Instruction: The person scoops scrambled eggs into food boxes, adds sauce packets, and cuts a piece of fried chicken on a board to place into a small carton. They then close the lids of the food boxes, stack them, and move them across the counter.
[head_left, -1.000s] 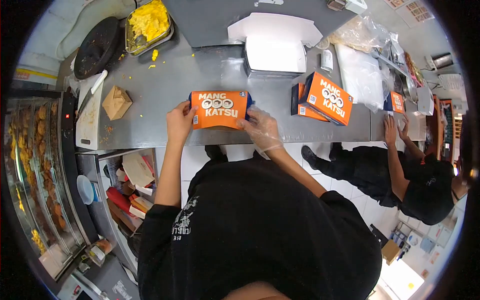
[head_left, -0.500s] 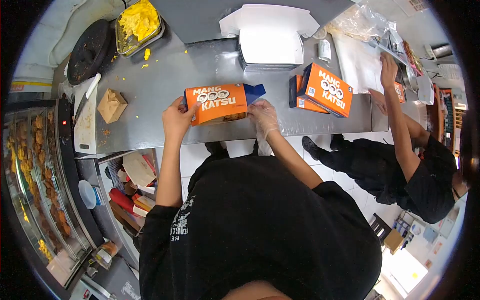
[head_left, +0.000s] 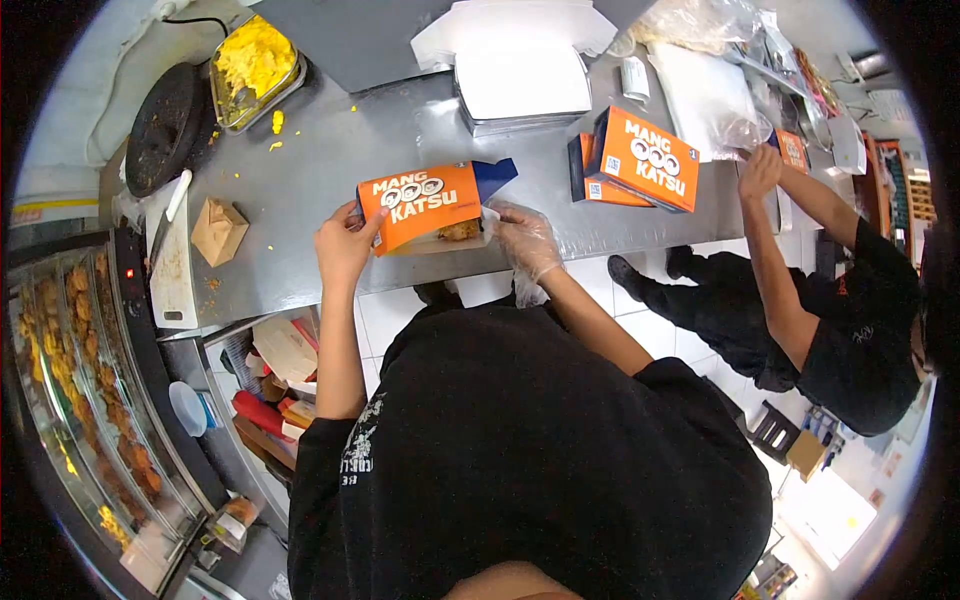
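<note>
An orange takeout box (head_left: 425, 208) with white lettering and a dark blue side flap is held low over the counter's front edge. My left hand (head_left: 345, 243), bare, grips its left end, thumb on the orange lid. At the right end, my right hand (head_left: 527, 240) wears a clear plastic glove and pinches a pale side piece of the box. Between lid and base, a strip of browned food (head_left: 459, 231) shows through the gap at the front. The rest of the contents is hidden under the lid.
Closed orange boxes (head_left: 645, 160) lie stacked to the right, behind them an open white box stack (head_left: 525, 85). A tray of yellow food (head_left: 257, 70), a knife (head_left: 178, 197) and a brown paper bag (head_left: 218, 232) are left. A co-worker's hands (head_left: 760, 170) handle plastic at right.
The gap at the box's front right has widened, showing more food and a pale inner side by my right hand. The co-worker's raised hand has come down. The view has shifted slightly.
</note>
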